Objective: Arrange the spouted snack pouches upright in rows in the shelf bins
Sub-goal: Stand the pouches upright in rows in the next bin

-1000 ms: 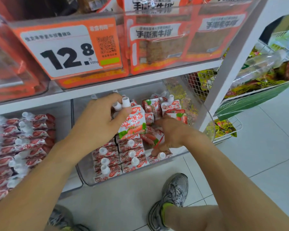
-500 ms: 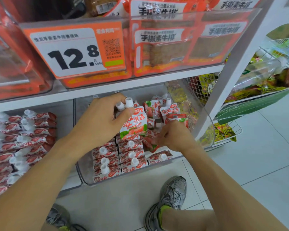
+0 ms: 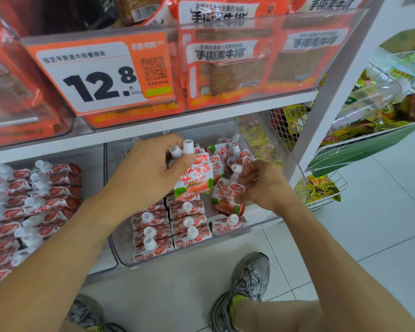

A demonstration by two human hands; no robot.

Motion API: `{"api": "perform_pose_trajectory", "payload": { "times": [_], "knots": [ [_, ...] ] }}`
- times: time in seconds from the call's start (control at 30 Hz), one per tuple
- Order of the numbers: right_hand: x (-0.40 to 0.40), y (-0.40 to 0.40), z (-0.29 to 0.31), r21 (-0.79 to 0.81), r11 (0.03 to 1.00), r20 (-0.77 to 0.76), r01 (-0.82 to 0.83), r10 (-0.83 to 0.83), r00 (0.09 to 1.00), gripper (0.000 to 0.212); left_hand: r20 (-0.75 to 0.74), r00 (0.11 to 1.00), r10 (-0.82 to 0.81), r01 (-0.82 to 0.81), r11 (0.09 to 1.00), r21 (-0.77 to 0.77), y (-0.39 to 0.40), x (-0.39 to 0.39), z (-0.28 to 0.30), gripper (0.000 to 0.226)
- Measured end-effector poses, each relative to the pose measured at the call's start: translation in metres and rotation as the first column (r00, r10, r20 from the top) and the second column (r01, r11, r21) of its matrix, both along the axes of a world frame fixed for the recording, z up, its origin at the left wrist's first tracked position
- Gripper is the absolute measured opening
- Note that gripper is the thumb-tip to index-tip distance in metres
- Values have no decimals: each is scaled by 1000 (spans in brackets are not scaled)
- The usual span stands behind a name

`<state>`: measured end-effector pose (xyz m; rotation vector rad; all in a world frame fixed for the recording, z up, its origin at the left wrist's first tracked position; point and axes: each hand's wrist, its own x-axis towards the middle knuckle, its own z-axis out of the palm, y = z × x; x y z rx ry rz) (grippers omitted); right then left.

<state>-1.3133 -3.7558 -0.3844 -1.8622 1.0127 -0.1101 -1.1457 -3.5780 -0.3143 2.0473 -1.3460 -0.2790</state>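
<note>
At the far left, a neighbouring bin [image 3: 91,164] is packed with pouches lying in rows, white caps pointing left. My left hand [image 3: 149,173] is closed around the necks of two pouches [image 3: 194,180], red and white with a green band near the bottom, caps poking up above my fingers. Below them, in the clear bin [image 3: 120,250], two rows of pouches [image 3: 170,224] stand upright, caps up. My right hand [image 3: 264,185] pinches another pouch [image 3: 228,195] by its top, held above the single pouch [image 3: 228,225] at the bin's front. Loose pouches [image 3: 228,152] pile at the back.
</note>
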Motion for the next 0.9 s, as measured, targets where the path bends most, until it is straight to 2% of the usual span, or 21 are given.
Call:
{"api": "perform_pose_trajectory", "payload": {
  "times": [0.1, 0.2, 0.33, 0.4, 0.47, 0.6, 0.67, 0.73, 0.8, 0.87, 0.9],
  "knots": [
    [-7, -5, 0, 25, 998, 67, -65, 63, 996, 53, -5, 1000, -17, 17, 1000, -6, -5, -2, 1, 17],
    [-15, -10, -2, -6, 965, 137, -261, 259, 956, 48, -24, 999, -41, 41, 999, -1, -14, -6, -1, 14],
    [-15, -11, 0, 50, 911, 87, -408, 403, 911, 32, -70, 994, -81, 83, 996, 27, -31, -12, -12, 18],
    [-14, -10, 2, 87, 911, 100, -403, 395, 913, 20, -57, 995, -85, 87, 996, 36, -38, -12, -17, 19],
    [-16, -9, 5, 103, 898, 80, -427, 421, 904, 22, -57, 996, -64, 66, 997, 29, -43, -11, -20, 18],
    [-24, -1, 10, 15, 745, -62, -667, 667, 743, 11, -62, 997, -49, 51, 998, 43, -47, -8, -25, 16],
    [-26, 0, 10, 27, 717, -104, -696, 695, 712, 25, -54, 996, -68, 71, 995, 65, -47, -8, -28, 16],
    [-29, -4, 9, 128, 742, -33, -658, 666, 745, 28, -39, 995, -87, 90, 992, 85, -46, -8, -29, 17],
    [-31, -8, 6, 235, 815, 62, -529, 531, 845, 27, -5, 993, -116, 115, 986, 119, -46, -6, -29, 18],
    [-30, -10, 2, 185, 892, 56, -413, 410, 910, 19, 11, 989, -149, 145, 977, 157, -47, -6, -30, 20],
    [-28, -11, -1, 88, 928, 41, -362, 360, 932, 14, 4, 985, -170, 167, 971, 169, -48, -6, -30, 20]
  ]
}}
